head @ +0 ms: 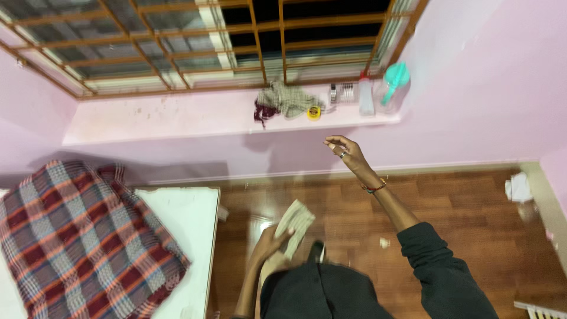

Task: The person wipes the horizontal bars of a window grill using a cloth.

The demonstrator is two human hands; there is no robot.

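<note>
My left hand (269,242) grips a folded beige cloth (295,221) low in the middle of the view, above the brown wooden floor (460,218). My right hand (345,150) is raised in the air in front of the pink wall, empty, fingers loosely curled, a ring on one finger and a thread band at the wrist. It hangs below the pink window ledge (177,118), near a crumpled checked rag (283,100) and a small yellow tape roll (314,112) lying there. My dark sleeve covers the lower right.
A white table (189,218) at left carries a folded red, blue and white plaid blanket (82,236). On the ledge stand a clear bottle (367,94) and a jar with a teal lid (393,85). White scraps (518,188) lie on the floor at right. The window has brown bars.
</note>
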